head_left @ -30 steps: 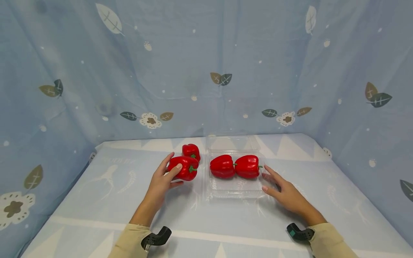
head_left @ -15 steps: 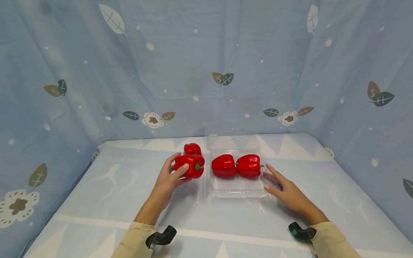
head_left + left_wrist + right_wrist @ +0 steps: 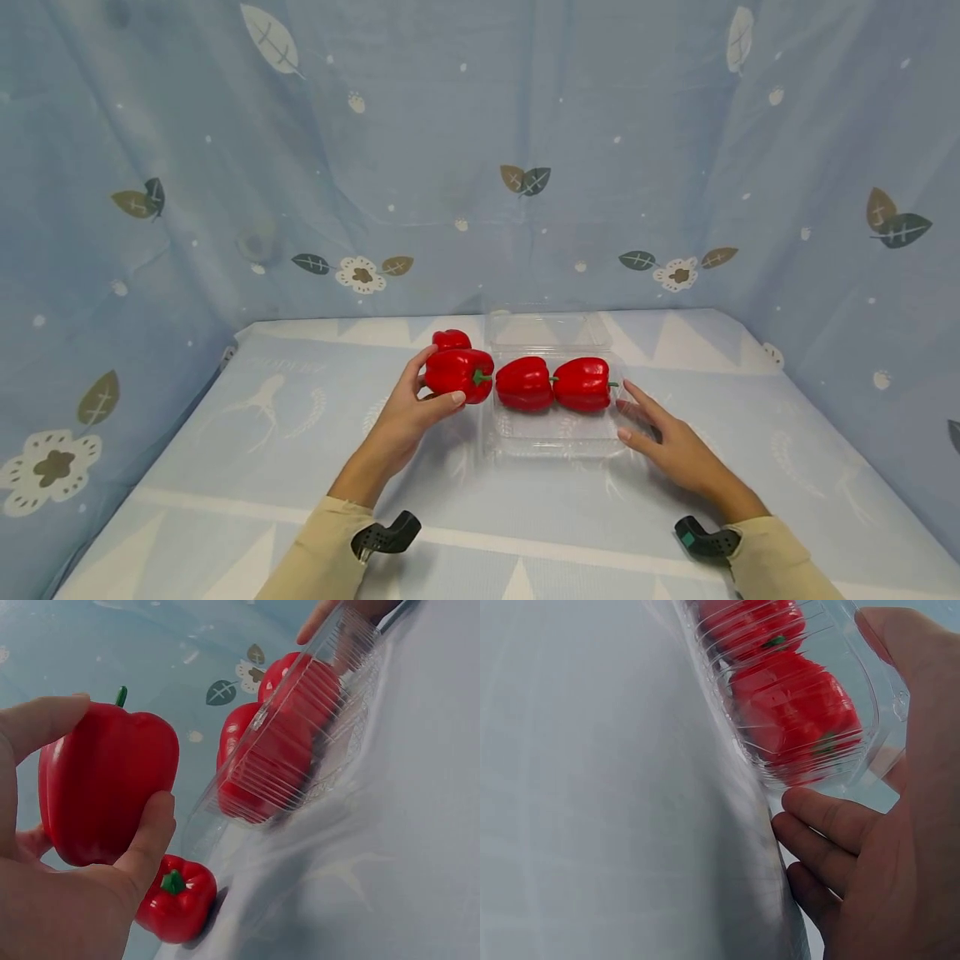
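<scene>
My left hand (image 3: pixel 408 417) grips a red bell pepper (image 3: pixel 456 375) with a green stem, raised beside the left edge of a clear plastic clamshell container (image 3: pixel 555 427). Thumb and fingers hold its sides in the left wrist view. Two red bell peppers lie in the container's back half, the left one (image 3: pixel 523 385) and the right one (image 3: pixel 582 385), stems to the right. A smaller-looking red bell pepper (image 3: pixel 178 900) sits on the table, partly hidden in the head view by the held one. At the container's right side rests my right hand (image 3: pixel 678 454), fingers loosely extended against the wall.
The container's clear lid (image 3: pixel 547 331) lies folded back toward the rear curtain (image 3: pixel 450 167). A pale patterned cloth covers the table (image 3: pixel 540 517). Dark bands (image 3: pixel 386 533) are worn at both wrists.
My left hand has lifted the bell pepper slightly and carried it rightward to the container's left edge. My right hand keeps its place at the container's right side.
</scene>
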The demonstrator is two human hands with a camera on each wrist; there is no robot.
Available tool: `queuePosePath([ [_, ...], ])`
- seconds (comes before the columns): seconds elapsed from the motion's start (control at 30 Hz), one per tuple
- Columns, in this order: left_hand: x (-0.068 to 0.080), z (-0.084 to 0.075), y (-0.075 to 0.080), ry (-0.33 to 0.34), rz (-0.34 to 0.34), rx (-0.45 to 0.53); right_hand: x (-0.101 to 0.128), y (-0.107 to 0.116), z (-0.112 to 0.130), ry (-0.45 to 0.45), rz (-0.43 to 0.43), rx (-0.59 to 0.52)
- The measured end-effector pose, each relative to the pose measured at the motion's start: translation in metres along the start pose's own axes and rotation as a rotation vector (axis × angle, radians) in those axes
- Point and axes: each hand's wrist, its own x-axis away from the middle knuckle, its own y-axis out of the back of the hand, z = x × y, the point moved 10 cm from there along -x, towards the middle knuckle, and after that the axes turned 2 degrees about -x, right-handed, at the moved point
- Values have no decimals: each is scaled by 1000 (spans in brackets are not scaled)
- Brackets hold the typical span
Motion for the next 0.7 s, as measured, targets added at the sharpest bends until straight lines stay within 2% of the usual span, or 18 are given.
queuePosePath([
  [0.1,-2,-1,-5,-25,15,-45,1,1,0,-3,-1,-1],
  [0.27,-3,-3,-12,-54,42,-49,1,0,0,-1,2,-26],
  [0.5,-7,-5,-17,-62,23,-89,2,1,2,-3,5,-25],
  [0.7,-10,-6,-22,-75,34,-140,1,0,1,-1,1,-24],
])
